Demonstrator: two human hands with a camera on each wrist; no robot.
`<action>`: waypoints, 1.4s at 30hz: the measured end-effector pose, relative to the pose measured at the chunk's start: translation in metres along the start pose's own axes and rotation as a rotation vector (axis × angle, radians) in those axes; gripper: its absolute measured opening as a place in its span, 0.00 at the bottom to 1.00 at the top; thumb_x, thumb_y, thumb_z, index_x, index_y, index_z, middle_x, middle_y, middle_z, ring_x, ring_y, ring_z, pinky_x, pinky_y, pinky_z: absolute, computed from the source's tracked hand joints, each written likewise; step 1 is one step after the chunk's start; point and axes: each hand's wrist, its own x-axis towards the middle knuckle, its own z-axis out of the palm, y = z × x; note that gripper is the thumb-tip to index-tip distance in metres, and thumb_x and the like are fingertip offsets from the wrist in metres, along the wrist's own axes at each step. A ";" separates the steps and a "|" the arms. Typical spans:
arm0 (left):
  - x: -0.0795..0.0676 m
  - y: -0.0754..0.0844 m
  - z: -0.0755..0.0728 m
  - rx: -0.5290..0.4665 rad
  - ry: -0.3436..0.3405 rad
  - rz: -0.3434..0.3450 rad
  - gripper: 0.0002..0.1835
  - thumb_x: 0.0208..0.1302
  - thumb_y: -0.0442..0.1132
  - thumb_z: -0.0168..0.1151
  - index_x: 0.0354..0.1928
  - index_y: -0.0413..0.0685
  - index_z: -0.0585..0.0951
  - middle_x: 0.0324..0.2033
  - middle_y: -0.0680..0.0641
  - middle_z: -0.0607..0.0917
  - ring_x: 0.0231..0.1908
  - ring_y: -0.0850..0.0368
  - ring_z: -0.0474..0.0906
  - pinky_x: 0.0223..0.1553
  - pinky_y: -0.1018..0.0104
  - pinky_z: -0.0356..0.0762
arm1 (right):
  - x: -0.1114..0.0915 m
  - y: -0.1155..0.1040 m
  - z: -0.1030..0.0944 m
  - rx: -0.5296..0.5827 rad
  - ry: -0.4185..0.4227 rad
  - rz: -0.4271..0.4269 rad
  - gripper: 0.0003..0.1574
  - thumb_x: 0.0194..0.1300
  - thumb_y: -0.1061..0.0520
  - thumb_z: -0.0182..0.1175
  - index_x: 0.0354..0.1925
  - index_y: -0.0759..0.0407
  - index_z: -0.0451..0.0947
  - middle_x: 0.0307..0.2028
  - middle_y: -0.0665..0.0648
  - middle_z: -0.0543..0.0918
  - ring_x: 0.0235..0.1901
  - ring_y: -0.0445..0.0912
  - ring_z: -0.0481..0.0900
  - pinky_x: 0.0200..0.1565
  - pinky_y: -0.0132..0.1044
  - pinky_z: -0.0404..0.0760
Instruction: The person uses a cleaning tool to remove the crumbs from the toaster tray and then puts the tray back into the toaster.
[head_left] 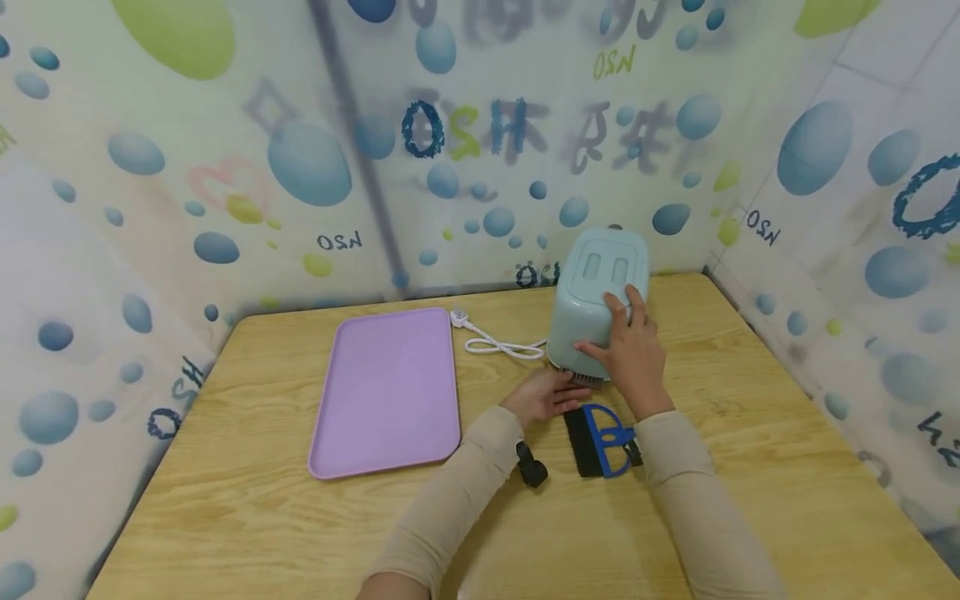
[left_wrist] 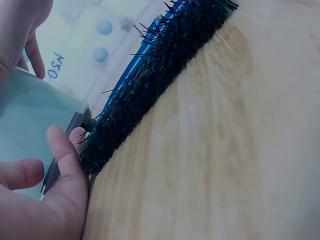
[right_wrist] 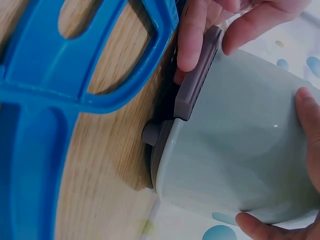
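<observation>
Toaster [head_left: 581, 329]: pale blue-green, standing at the far right of the worktop [head_left: 247, 500], two slot shapes on its top face. A grey ribbed piece [right_wrist: 197, 75] projects from the bottom of its near side.

Left hand [head_left: 546, 395]: at the near lower edge of the toaster, fingers nearly straight and held close to one another, lying along the underside of the grey ribbed piece. The thumb is parted from the fingers, on the opposite side of that piece; whether it makes contact cannot be told.

Right hand [head_left: 636, 360]: thumb and fingers spread wide on the toaster, fingertips at the right part of its top, thumb on the near side.

Brush [head_left: 587, 442]: black bristles, blue frame with cut-outs, on the worktop just to the near side of the toaster. The right sleeve [head_left: 678, 458] passes beside its right end.

White cord [head_left: 506, 346]: coiled to the left of the toaster, its plug [head_left: 459, 318] close to the far right corner of the purple tray [head_left: 390, 392]. The purple tray lies flat on the left half of the worktop.

Backdrop [head_left: 465, 217]: spotted in blue and green, behind the far edge.
</observation>
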 end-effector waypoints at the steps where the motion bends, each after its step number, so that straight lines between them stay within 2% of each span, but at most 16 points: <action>1: 0.000 0.000 0.000 0.004 0.004 -0.002 0.18 0.70 0.38 0.44 0.59 0.41 0.69 0.55 0.38 0.76 0.49 0.53 0.80 0.33 0.72 0.76 | -0.001 0.000 0.000 0.000 0.000 0.004 0.56 0.41 0.33 0.68 0.63 0.48 0.55 0.66 0.64 0.56 0.36 0.69 0.74 0.21 0.56 0.75; 5: -0.002 -0.001 0.000 0.015 0.003 -0.001 0.19 0.71 0.38 0.43 0.60 0.40 0.68 0.52 0.38 0.79 0.34 0.61 0.82 0.25 0.76 0.74 | -0.002 -0.001 0.000 -0.002 0.012 0.013 0.57 0.40 0.34 0.69 0.63 0.48 0.55 0.66 0.63 0.56 0.36 0.69 0.74 0.21 0.56 0.75; 8: -0.002 -0.001 0.000 0.028 0.024 0.003 0.16 0.71 0.37 0.42 0.57 0.39 0.70 0.38 0.43 0.84 0.24 0.66 0.80 0.18 0.79 0.69 | -0.002 -0.002 0.000 -0.005 0.017 0.014 0.57 0.40 0.34 0.69 0.63 0.48 0.55 0.66 0.63 0.56 0.35 0.69 0.74 0.21 0.55 0.75; 12: 0.000 -0.001 -0.001 0.050 0.066 0.004 0.10 0.71 0.36 0.42 0.41 0.41 0.74 0.22 0.52 0.79 0.15 0.69 0.74 0.13 0.80 0.60 | -0.001 -0.003 0.001 -0.006 0.009 0.021 0.56 0.41 0.34 0.69 0.63 0.48 0.55 0.66 0.62 0.56 0.35 0.68 0.74 0.20 0.54 0.75; 15: 0.002 -0.001 -0.001 0.069 0.072 0.010 0.10 0.71 0.36 0.42 0.31 0.44 0.72 0.17 0.54 0.76 0.11 0.70 0.70 0.12 0.81 0.57 | -0.002 -0.003 0.001 -0.003 0.001 0.026 0.56 0.41 0.34 0.69 0.63 0.47 0.55 0.66 0.62 0.55 0.35 0.68 0.74 0.20 0.54 0.75; 18: 0.003 -0.002 -0.002 0.090 0.068 0.025 0.11 0.71 0.35 0.42 0.31 0.44 0.72 0.15 0.54 0.75 0.10 0.71 0.68 0.12 0.81 0.55 | -0.002 -0.003 0.000 0.004 0.001 0.028 0.56 0.41 0.34 0.69 0.63 0.47 0.55 0.66 0.62 0.55 0.36 0.68 0.74 0.21 0.55 0.75; 24: 0.003 -0.004 0.000 0.127 0.085 0.072 0.10 0.70 0.34 0.42 0.41 0.39 0.74 0.19 0.54 0.77 0.11 0.70 0.69 0.11 0.80 0.56 | -0.001 -0.003 0.001 0.010 0.022 0.023 0.56 0.40 0.35 0.69 0.63 0.48 0.55 0.66 0.62 0.55 0.36 0.69 0.74 0.22 0.56 0.76; 29: 0.000 -0.006 -0.001 0.134 0.117 0.099 0.08 0.69 0.32 0.44 0.39 0.39 0.74 0.19 0.53 0.77 0.11 0.69 0.70 0.11 0.80 0.55 | -0.001 -0.004 0.002 0.025 0.029 0.015 0.56 0.41 0.35 0.69 0.63 0.49 0.55 0.65 0.63 0.55 0.36 0.69 0.73 0.22 0.56 0.76; 35: -0.007 -0.006 -0.001 0.153 0.101 0.114 0.13 0.67 0.30 0.44 0.45 0.30 0.76 0.17 0.51 0.79 0.12 0.68 0.71 0.11 0.78 0.56 | 0.002 -0.004 -0.003 0.037 0.034 0.020 0.56 0.40 0.35 0.70 0.62 0.50 0.55 0.65 0.65 0.55 0.36 0.70 0.73 0.22 0.57 0.76; 39: -0.009 -0.008 -0.003 0.136 0.100 0.118 0.12 0.65 0.30 0.46 0.44 0.31 0.77 0.17 0.51 0.79 0.13 0.68 0.72 0.12 0.79 0.56 | 0.002 -0.005 -0.003 0.043 0.018 0.028 0.56 0.41 0.36 0.70 0.62 0.50 0.54 0.65 0.64 0.54 0.38 0.71 0.73 0.22 0.57 0.76; 42: -0.012 -0.011 -0.005 0.116 0.098 0.093 0.10 0.65 0.30 0.47 0.42 0.35 0.76 0.16 0.51 0.79 0.13 0.68 0.73 0.13 0.79 0.57 | 0.001 -0.006 -0.002 0.045 -0.008 0.045 0.56 0.42 0.35 0.69 0.63 0.49 0.54 0.66 0.63 0.53 0.39 0.71 0.72 0.21 0.57 0.75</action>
